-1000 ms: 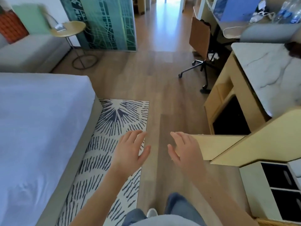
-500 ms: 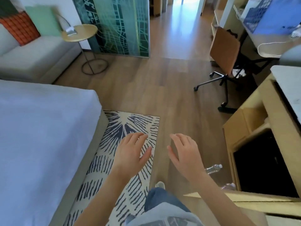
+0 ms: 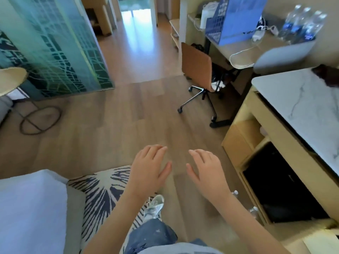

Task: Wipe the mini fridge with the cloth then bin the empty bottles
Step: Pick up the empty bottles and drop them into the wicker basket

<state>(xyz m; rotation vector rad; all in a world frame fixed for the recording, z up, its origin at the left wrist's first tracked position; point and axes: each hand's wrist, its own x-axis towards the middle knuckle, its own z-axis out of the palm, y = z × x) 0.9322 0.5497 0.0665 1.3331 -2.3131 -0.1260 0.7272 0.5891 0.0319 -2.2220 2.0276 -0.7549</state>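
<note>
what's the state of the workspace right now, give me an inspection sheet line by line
surface: wood floor, patterned rug beside the bed
job's things: black mini fridge in the cabinet under the marble counter; two bottles on the floor in front of it, partly hidden by the right forearm; cloth and bin: nothing seen
clutter: blue bag and water bottles on the desk
grippers: left hand and right hand open, holding nothing
cables: white cable on the desk
surroundings: office chair, glass partition, side table
</note>
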